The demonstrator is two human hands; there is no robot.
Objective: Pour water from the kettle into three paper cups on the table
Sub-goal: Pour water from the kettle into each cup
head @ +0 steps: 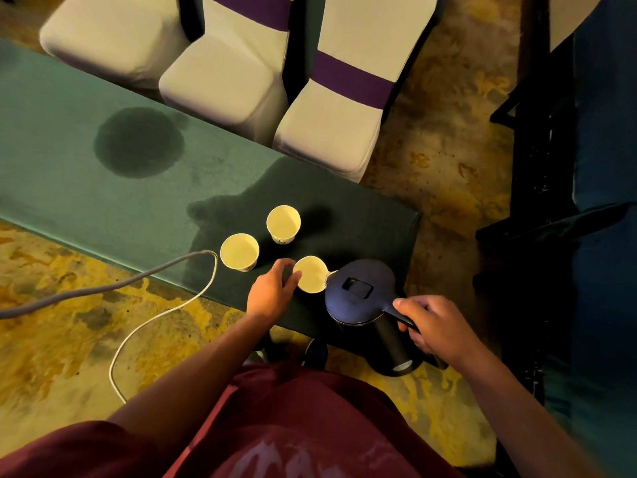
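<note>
Three pale paper cups stand on the green table (86, 188). The nearest cup (311, 274) is gripped at its left side by my left hand (272, 293). My right hand (434, 327) grips the handle of the dark kettle (362, 293), which is tilted with its spout touching the right rim of that cup. A thin stream shows at the spout. The middle cup (239, 251) stands to the left and the far cup (283, 223) behind; both are untouched.
Dark wet patches (139, 142) stain the tablecloth at the left and around the cups. A grey cable (103, 288) and a white cable (155, 317) run off the near table edge. Three white-covered chairs (220, 77) stand behind the table. A dark table stands at the right.
</note>
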